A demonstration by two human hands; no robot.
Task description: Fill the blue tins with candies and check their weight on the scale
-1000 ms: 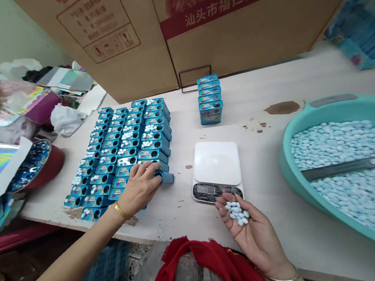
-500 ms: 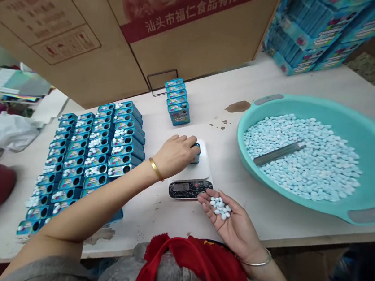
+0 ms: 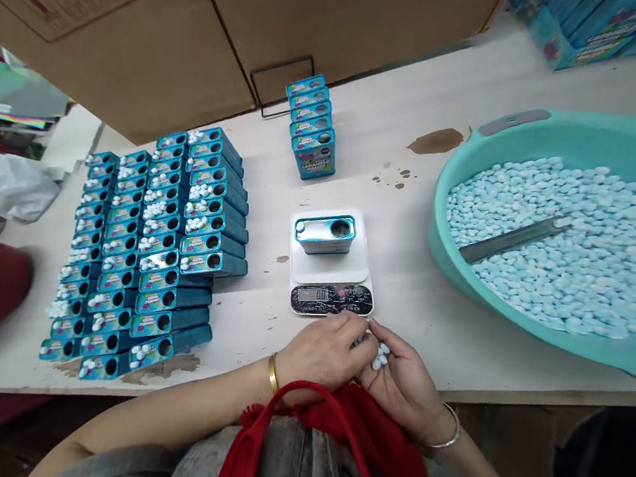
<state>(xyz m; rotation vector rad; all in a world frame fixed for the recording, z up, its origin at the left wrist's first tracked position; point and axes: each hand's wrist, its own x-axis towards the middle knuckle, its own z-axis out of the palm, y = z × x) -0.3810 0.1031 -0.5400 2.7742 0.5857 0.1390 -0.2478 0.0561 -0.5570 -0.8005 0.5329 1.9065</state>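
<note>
My right hand [image 3: 407, 390] is cupped palm up near the table's front edge, holding a small heap of pale blue candies [image 3: 380, 357]. Over that palm, my left hand [image 3: 331, 351] bends its fingers down onto the candies; the fingertips are partly hidden. Just beyond both hands lies a white kitchen scale [image 3: 331, 272] with a black display panel. On its plate stands a blue candy tin [image 3: 326, 243], its top facing up with a round dark hole at the right and a white candy at the left end. Neither hand touches the tin.
Rows of blue tins [image 3: 166, 236] stand at the left, many with candies on top. Several more tins [image 3: 313, 150] line up behind the scale. At right sits a turquoise basin [image 3: 443, 199] of candies with a metal scoop [image 3: 513, 239]. A cardboard box [image 3: 341, 34] blocks the back.
My left hand has let go of the tin on the scale and come back to the candies in my right palm. The view has tipped downward.
</note>
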